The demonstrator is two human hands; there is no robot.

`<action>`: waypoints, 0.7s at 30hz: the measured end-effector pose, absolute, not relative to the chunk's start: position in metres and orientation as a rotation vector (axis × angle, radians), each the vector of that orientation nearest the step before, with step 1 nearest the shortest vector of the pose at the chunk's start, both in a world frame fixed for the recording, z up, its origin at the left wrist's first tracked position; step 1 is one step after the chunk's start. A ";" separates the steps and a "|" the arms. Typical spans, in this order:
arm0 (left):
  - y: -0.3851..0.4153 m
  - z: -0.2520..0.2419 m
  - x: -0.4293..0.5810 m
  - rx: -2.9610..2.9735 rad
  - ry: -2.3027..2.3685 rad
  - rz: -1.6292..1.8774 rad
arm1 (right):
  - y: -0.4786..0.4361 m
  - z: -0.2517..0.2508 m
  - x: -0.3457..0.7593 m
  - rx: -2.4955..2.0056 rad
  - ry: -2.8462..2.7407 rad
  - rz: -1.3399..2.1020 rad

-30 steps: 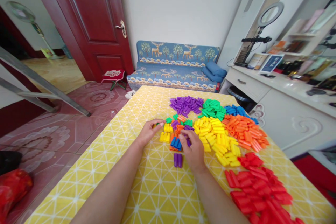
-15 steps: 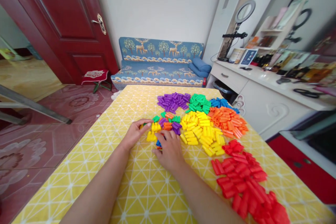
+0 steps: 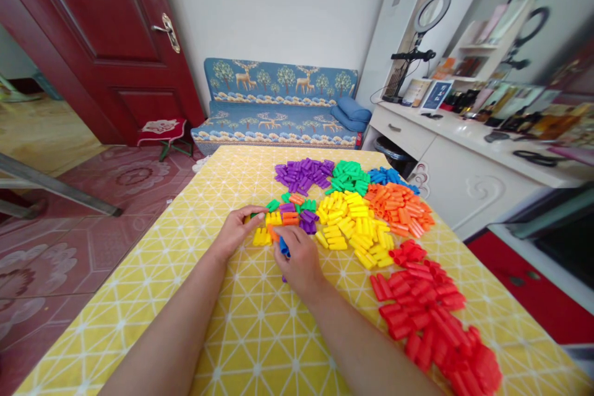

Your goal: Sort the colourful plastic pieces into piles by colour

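My right hand (image 3: 301, 260) is closed around a blue plastic tube piece (image 3: 284, 247), whose open ends point toward me. An orange piece (image 3: 273, 233) shows at its fingertips; whether it is held too I cannot tell. My left hand (image 3: 236, 232) rests on the cloth with thumb and forefinger pinched about a green tube piece (image 3: 253, 215), mostly hidden. Between and beyond the hands lies a small mixed group: yellow pieces (image 3: 262, 236), orange pieces (image 3: 291, 218), purple pieces (image 3: 308, 221) and green pieces. A bit of purple peeks out below my right hand.
Sorted heaps cover the table's right side: purple (image 3: 304, 174), green (image 3: 350, 177), blue (image 3: 387, 177), orange (image 3: 401, 207), yellow (image 3: 348, 219) and red (image 3: 431, 315). The table has a yellow patterned cloth (image 3: 185, 297). Behind stand a blue sofa (image 3: 273, 124) and a white dresser (image 3: 473, 173).
My right hand has turned and lifted slightly, so the blue piece now shows in its fingers. An orange piece has come into view by its fingertips. My left hand has barely moved.
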State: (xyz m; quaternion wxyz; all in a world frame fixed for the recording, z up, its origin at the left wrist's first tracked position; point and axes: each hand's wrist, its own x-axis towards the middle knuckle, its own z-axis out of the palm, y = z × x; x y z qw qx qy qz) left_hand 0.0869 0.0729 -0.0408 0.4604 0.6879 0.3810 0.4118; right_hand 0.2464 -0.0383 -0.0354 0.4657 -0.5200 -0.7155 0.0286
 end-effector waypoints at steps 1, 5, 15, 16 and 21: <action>0.073 -0.041 0.087 1.687 0.942 1.010 | -0.037 -0.037 0.247 -1.256 -1.714 0.092; 0.072 -0.042 0.086 1.672 0.956 1.007 | -0.033 -0.040 0.250 -1.265 -1.584 0.189; 0.075 -0.042 0.086 1.718 0.954 1.022 | -0.036 -0.036 0.250 -1.518 -1.815 0.268; 0.075 -0.042 0.085 1.720 0.950 1.024 | -0.037 -0.035 0.249 -1.524 -1.827 0.246; 0.073 -0.041 0.085 1.716 0.950 1.035 | -0.040 -0.029 0.246 -1.554 -1.929 0.124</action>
